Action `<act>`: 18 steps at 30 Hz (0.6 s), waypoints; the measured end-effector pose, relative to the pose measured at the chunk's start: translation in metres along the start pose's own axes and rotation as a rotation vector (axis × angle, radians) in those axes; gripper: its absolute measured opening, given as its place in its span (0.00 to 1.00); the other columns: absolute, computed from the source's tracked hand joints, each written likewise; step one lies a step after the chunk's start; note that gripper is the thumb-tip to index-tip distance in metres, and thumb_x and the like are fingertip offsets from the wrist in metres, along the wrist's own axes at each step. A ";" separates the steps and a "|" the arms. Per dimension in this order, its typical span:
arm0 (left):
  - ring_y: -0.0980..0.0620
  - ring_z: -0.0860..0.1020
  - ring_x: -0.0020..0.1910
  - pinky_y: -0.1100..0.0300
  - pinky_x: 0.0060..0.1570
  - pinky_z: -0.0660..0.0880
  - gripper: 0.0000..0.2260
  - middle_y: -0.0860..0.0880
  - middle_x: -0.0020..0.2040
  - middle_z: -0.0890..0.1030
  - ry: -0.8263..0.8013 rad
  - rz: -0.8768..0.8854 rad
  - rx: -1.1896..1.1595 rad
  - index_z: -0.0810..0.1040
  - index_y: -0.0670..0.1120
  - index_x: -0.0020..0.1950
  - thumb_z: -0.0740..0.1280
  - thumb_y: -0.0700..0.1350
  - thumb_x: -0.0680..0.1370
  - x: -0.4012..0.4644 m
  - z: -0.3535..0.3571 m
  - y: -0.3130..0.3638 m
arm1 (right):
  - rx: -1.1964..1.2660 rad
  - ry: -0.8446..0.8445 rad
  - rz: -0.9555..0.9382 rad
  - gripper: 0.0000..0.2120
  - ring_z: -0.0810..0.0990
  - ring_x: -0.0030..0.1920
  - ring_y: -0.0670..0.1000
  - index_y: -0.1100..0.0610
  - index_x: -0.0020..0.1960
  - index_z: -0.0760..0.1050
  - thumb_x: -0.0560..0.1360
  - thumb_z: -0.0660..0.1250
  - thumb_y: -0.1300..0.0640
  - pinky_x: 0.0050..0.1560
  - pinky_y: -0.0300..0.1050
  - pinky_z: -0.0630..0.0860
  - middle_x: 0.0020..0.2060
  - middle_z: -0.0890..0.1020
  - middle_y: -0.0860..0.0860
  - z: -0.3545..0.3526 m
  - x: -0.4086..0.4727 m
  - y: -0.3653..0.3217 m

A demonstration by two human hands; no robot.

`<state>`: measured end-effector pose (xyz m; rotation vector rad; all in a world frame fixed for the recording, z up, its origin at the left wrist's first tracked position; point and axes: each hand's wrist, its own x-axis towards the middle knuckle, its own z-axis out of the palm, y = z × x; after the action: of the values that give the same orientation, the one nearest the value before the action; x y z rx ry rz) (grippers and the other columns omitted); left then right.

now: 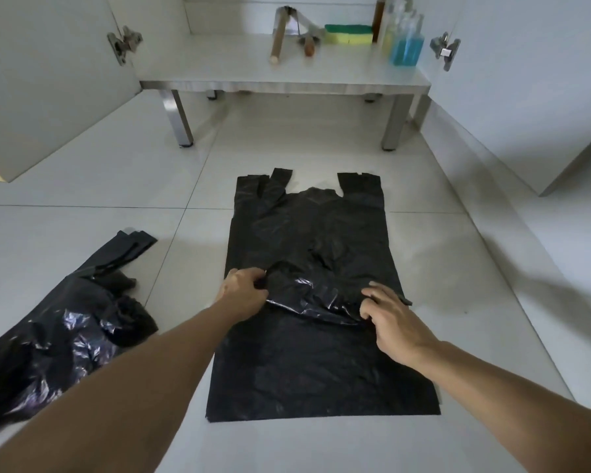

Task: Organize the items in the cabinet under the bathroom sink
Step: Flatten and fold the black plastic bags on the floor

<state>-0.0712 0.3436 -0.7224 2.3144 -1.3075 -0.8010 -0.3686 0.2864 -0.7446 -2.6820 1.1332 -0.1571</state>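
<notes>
Pale floor tiles [321, 148] run up to an open cabinet [219, 68] whose two doors stand swung wide. On its shelf sit a green-and-yellow sponge [348, 34], clear bottles with blue liquid [406, 46] at the right, and wooden-handled tools [278, 42] leaning near the middle. A black plastic bag [318, 363] lies flat on the floor before the cabinet, handles toward it. The left hand [244, 295] pinches a raised fold at the bag's middle; the right hand [396, 322] grips the same fold with curled fingers. A second crumpled black bag [58, 329] lies well apart at the left.
</notes>
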 end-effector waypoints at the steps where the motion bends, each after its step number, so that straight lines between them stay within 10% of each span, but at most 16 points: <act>1: 0.45 0.75 0.62 0.50 0.66 0.71 0.24 0.47 0.61 0.80 0.012 0.013 -0.008 0.75 0.50 0.67 0.71 0.45 0.71 -0.001 0.003 0.002 | 0.015 0.038 -0.018 0.15 0.63 0.76 0.57 0.60 0.47 0.76 0.69 0.68 0.77 0.67 0.51 0.73 0.68 0.74 0.58 0.003 -0.001 0.004; 11: 0.46 0.80 0.50 0.60 0.49 0.76 0.09 0.47 0.48 0.83 0.130 -0.100 -0.141 0.84 0.45 0.52 0.72 0.37 0.73 -0.005 -0.005 0.009 | -0.100 0.207 0.259 0.23 0.78 0.54 0.59 0.57 0.59 0.74 0.67 0.72 0.69 0.36 0.56 0.82 0.57 0.78 0.54 -0.009 -0.019 0.007; 18: 0.51 0.77 0.35 0.64 0.32 0.75 0.04 0.44 0.39 0.80 0.056 -0.144 -0.349 0.82 0.42 0.42 0.72 0.33 0.73 -0.034 -0.030 -0.004 | -0.050 0.272 0.335 0.18 0.77 0.46 0.59 0.57 0.54 0.74 0.68 0.76 0.65 0.36 0.55 0.79 0.46 0.77 0.55 -0.027 -0.025 0.008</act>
<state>-0.0638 0.3762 -0.6909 2.1482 -0.9013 -0.9212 -0.3965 0.2941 -0.7209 -2.5182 1.6668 -0.4504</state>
